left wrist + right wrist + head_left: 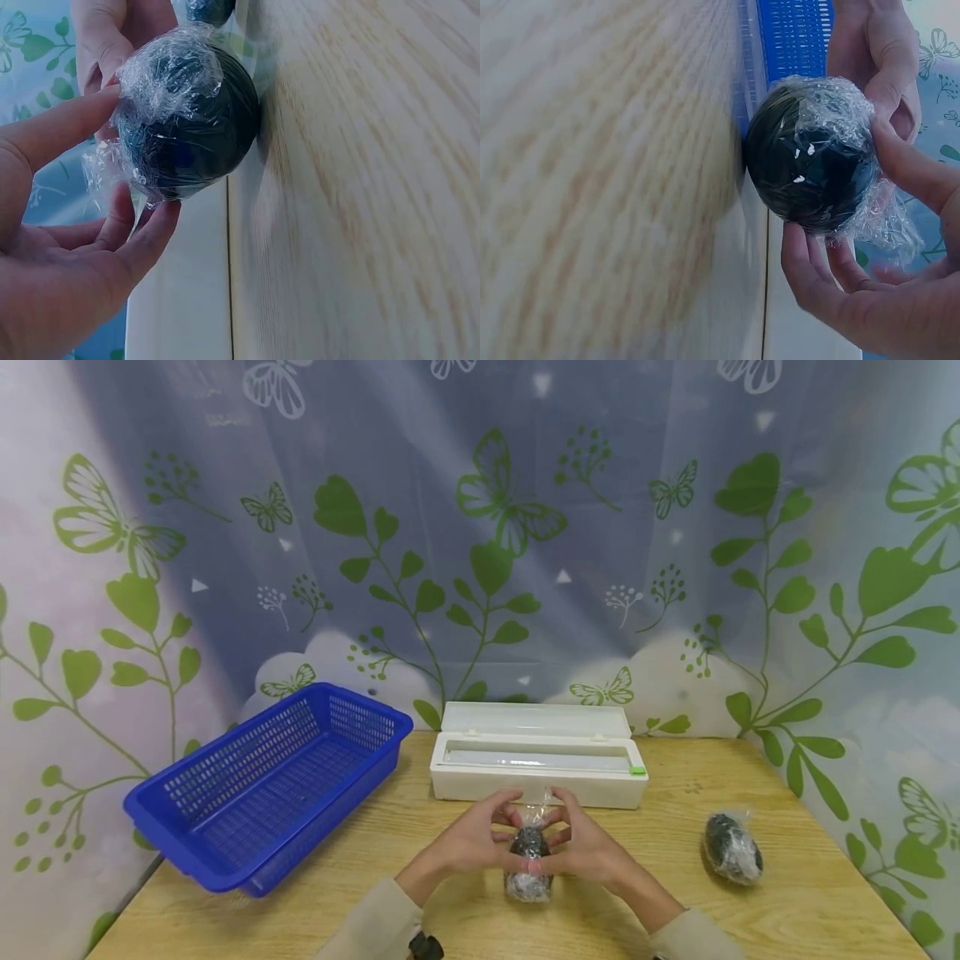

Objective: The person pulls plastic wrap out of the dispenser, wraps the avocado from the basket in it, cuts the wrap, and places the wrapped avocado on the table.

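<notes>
A dark, egg-shaped avocado wrapped in clear cling film rests on the table between my hands. My left hand holds its left side and my right hand its right side, thumbs meeting on the near side and fingers curled on the far side. Crumpled film bunches over the avocado in the left wrist view. In the right wrist view a loose film end sticks out past the avocado, among my right fingers. The avocado's far side is partly hidden by my hands.
Just beyond my hands stands a white cling film dispenser with its lid up. A blue plastic basket sits at the left. Another film-wrapped avocado lies on the wooden table at the right. A patterned curtain hangs behind.
</notes>
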Demonstrator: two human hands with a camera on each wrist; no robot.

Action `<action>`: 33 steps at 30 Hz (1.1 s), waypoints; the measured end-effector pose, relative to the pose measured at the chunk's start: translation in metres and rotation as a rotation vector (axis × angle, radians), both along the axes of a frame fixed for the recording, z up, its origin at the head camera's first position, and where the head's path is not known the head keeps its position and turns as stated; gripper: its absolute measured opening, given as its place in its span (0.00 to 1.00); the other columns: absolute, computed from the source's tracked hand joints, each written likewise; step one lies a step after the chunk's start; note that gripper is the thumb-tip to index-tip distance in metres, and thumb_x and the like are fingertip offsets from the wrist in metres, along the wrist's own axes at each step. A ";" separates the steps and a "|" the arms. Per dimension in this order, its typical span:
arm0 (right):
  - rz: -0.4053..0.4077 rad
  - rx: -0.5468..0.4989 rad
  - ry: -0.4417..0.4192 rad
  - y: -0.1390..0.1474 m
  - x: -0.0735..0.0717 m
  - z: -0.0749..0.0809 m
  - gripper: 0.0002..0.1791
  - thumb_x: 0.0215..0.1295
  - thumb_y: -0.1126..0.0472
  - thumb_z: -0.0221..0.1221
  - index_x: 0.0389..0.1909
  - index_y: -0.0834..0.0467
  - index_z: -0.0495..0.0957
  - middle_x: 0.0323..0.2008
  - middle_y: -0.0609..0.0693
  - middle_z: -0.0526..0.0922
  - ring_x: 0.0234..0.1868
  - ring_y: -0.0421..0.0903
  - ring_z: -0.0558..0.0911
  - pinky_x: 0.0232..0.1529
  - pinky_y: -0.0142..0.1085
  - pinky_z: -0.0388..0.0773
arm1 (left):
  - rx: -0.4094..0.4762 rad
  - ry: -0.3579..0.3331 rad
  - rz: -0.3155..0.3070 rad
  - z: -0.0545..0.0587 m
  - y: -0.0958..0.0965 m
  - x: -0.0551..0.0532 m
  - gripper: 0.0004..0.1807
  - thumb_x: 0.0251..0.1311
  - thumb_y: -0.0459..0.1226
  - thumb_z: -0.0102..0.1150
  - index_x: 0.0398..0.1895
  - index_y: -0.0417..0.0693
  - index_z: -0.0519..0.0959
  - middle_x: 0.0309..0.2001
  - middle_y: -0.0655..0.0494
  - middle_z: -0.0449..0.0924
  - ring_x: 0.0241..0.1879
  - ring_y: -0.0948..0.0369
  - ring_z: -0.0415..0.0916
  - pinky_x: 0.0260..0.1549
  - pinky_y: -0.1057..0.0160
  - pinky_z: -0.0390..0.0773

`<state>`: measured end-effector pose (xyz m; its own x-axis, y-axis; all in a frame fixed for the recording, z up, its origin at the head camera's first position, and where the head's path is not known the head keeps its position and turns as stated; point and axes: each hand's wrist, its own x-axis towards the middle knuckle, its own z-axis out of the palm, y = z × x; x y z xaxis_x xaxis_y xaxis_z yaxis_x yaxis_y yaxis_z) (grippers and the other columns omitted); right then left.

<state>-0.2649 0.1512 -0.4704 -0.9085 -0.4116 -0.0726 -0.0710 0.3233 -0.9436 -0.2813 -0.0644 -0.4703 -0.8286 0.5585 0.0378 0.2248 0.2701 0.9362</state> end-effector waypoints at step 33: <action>0.167 0.036 0.242 0.006 -0.005 -0.004 0.17 0.67 0.53 0.56 0.51 0.57 0.81 0.52 0.56 0.81 0.49 0.44 0.82 0.46 0.35 0.82 | -0.195 0.209 0.024 0.007 -0.010 -0.001 0.15 0.46 0.42 0.74 0.39 0.51 0.86 0.40 0.58 0.81 0.45 0.56 0.77 0.46 0.60 0.81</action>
<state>-0.2703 0.1575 -0.4744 -0.8211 -0.5579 0.1202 -0.3474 0.3214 -0.8809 -0.2827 -0.0740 -0.4632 -0.8273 0.5522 0.1034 0.3989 0.4478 0.8002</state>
